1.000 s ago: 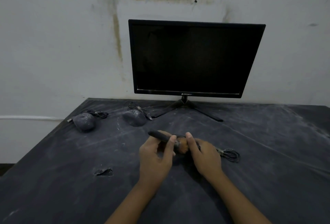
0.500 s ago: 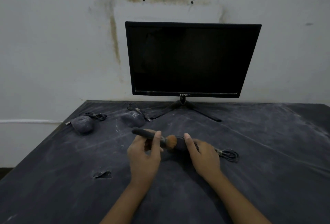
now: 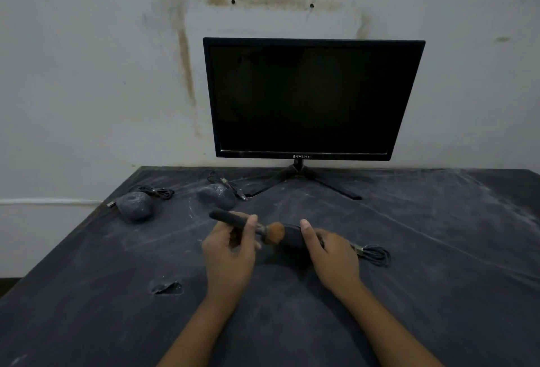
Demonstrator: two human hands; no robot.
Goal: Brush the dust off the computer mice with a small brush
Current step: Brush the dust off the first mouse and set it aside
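Left mouse (image 3: 135, 205) and mid mouse (image 3: 217, 196) sit far left on the table (image 3: 87, 322), both grey with dust and, I'd say, not done yet. Left hand (image 3: 230, 255) pinches the brush (image 3: 239, 222) mid-handle, with the bristles (image 3: 275, 233) on the left end of the third mouse (image 3: 292, 235). Right hand (image 3: 333, 252) grips that mouse from its right side, thumb up over the edge; can't tell if it's lifted off the table. Its cable (image 3: 375, 254) lies coiled just right of that hand. To do this well: short, light strokes away from the holding hand, flick dust off the left end, turn the mouse to reach sides and seams, and keep the right grip firm so it doesn't skid. Versus a second ago: the bristles have slid from mid-mouse to its left end, left hand with them. Right hand has stayed put, and the other two mice haven't moved.
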